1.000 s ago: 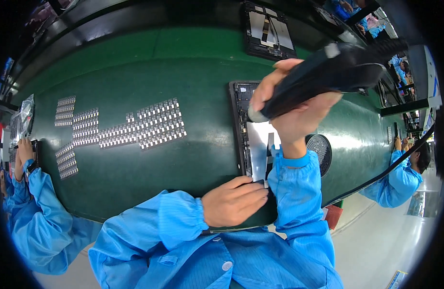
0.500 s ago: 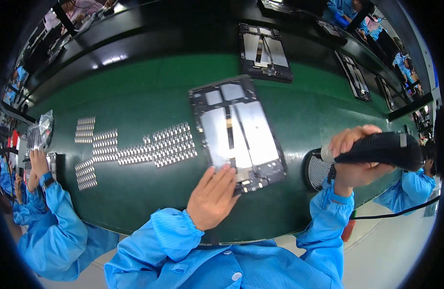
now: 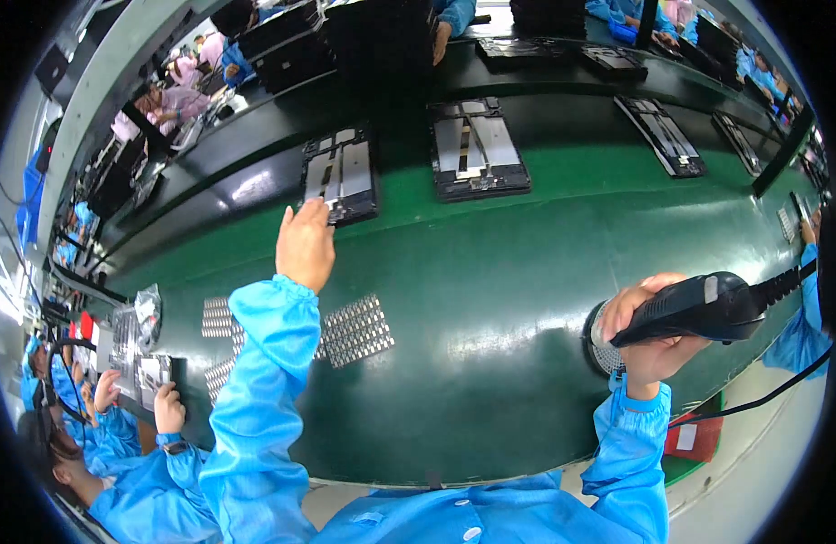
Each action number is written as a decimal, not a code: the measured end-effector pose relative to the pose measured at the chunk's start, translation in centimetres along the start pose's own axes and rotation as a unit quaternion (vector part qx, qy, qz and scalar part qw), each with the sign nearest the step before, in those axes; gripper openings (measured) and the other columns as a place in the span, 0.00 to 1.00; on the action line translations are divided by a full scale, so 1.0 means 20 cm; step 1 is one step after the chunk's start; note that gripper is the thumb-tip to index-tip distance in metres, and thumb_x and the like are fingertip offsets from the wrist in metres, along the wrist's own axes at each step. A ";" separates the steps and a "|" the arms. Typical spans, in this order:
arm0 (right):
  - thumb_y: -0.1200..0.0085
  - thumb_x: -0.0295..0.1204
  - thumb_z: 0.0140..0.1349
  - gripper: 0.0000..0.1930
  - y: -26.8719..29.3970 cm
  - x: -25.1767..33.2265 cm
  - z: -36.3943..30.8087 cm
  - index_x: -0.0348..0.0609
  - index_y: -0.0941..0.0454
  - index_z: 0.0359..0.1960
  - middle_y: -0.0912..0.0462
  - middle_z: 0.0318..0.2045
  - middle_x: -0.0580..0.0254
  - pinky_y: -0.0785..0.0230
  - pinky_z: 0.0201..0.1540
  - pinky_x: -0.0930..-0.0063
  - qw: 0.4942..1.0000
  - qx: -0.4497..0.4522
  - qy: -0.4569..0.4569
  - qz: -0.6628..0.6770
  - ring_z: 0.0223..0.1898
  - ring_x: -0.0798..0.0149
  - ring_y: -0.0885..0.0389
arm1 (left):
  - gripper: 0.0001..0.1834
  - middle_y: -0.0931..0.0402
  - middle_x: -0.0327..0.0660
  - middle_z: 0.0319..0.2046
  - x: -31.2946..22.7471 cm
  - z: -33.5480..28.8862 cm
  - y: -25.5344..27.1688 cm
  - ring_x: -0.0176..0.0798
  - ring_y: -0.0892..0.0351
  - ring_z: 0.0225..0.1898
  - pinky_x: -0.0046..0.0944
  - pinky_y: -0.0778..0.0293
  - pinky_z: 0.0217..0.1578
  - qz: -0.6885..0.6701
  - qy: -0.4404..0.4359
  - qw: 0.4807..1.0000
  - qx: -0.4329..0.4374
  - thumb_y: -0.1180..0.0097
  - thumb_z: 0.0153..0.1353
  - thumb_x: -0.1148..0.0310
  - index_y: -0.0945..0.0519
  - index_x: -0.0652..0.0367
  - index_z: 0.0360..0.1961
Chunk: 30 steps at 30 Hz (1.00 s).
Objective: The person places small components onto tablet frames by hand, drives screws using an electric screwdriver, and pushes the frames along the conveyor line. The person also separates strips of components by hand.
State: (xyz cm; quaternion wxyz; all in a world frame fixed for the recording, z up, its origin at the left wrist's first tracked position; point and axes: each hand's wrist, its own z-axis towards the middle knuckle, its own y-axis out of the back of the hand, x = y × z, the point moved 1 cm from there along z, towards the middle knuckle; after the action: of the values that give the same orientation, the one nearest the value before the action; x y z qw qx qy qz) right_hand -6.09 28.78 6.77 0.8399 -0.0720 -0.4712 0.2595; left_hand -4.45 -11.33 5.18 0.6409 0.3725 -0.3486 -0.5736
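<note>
My left hand [image 3: 306, 243] reaches forward, its bent fingers on the near edge of an opened tablet [image 3: 350, 181]. Flat silver battery panels and dark ribbon strips show in that black-framed tablet. My right hand [image 3: 658, 349] is wrapped round a black corded handheld tool [image 3: 690, 313]; its exact kind cannot be told. A ribbed sleeve leads from the tool to its cable. Beneath the right fingers sits a round grey perforated disc [image 3: 603, 340], partly hidden. Rows of small silver metal parts [image 3: 358, 332] lie on the green table, some covered by my left sleeve.
A second opened tablet [image 3: 480, 154] rests right of the first, with another [image 3: 661, 136] farther right. Dark stacks [image 3: 282, 54] stand at the back. On the left, a co-worker's hand [image 3: 170, 408] works beside a clear plastic bag [image 3: 149, 313]. A frame post [image 3: 785, 150] rises at right.
My left hand has moved the tablet from mid-table to the far left, beside the other one. My right hand still grips the tool near the disc. The view has shifted.
</note>
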 end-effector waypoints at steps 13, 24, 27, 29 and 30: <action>0.53 0.59 0.58 0.32 0.06 -0.03 -0.13 0.38 0.33 0.43 0.26 0.18 0.56 0.35 0.21 0.75 0.987 0.030 -0.138 0.070 0.19 0.65 0.26 | 0.36 0.42 0.45 0.62 -0.67 0.56 -0.39 0.49 0.48 0.66 0.63 0.47 0.61 0.065 -0.180 0.954 0.230 0.41 0.42 0.76 0.36 0.63 0.57; 0.50 0.62 0.54 0.38 0.17 -0.01 -0.09 0.35 0.32 0.50 0.26 0.21 0.62 0.38 0.22 0.77 0.991 0.025 -0.123 0.050 0.20 0.70 0.28 | 0.19 0.22 0.50 0.38 -0.69 0.56 -0.22 0.51 0.23 0.39 0.46 0.30 0.38 -0.026 -0.155 0.987 -0.039 0.46 0.34 0.74 0.23 0.63 0.34; 0.61 0.70 0.51 0.47 0.19 0.04 0.03 0.33 0.35 0.51 0.27 0.18 0.59 0.36 0.21 0.76 0.992 -0.017 -0.114 -0.044 0.17 0.68 0.29 | 0.27 0.23 0.47 0.46 -0.76 0.26 -0.12 0.49 0.24 0.49 0.46 0.33 0.50 -0.096 -0.228 0.966 -0.069 0.40 0.35 0.74 0.23 0.64 0.44; 0.72 0.75 0.50 0.51 0.26 0.07 0.07 0.31 0.38 0.51 0.27 0.16 0.57 0.33 0.20 0.73 0.994 -0.029 -0.067 -0.083 0.16 0.65 0.28 | 0.26 0.24 0.48 0.48 -0.85 0.04 0.00 0.51 0.30 0.57 0.52 0.42 0.58 -0.122 -0.256 0.958 -0.039 0.38 0.36 0.75 0.23 0.64 0.44; 0.74 0.75 0.50 0.52 0.29 0.08 0.08 0.30 0.39 0.51 0.28 0.16 0.57 0.33 0.20 0.73 0.995 -0.045 -0.054 -0.073 0.15 0.65 0.28 | 0.26 0.24 0.48 0.48 -0.86 -0.07 0.05 0.54 0.31 0.58 0.57 0.45 0.60 -0.128 -0.267 0.955 -0.032 0.37 0.35 0.75 0.23 0.65 0.43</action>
State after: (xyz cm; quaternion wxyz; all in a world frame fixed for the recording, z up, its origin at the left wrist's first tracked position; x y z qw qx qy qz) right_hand -8.90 34.39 6.78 0.8257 -0.0611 -0.5312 0.1799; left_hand -4.45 6.04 4.94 0.4567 0.2267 -0.4381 -0.7404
